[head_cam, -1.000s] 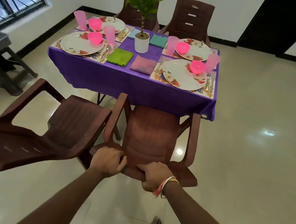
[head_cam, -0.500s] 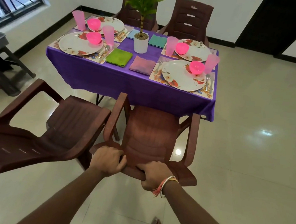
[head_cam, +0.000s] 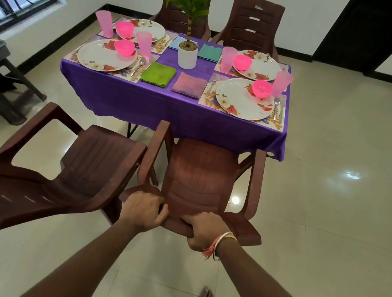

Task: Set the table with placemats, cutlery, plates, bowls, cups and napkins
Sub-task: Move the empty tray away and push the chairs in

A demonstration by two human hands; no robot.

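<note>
Gripping chair (head_cam: 200, 172) back with left hand (head_cam: 145, 209) and right hand (head_cam: 204, 230), fingers (head_cam: 162, 213) curled round it, facing set tabletop (head_cam: 158, 101)

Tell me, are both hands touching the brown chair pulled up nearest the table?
Touching. The head view shows the left hand and the right hand with fingers curled over the top edge of the chair back.

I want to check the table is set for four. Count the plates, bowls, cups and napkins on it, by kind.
Plates: 4
Bowls: 4
Cups: 4
Napkins: 4
Total: 16
</note>
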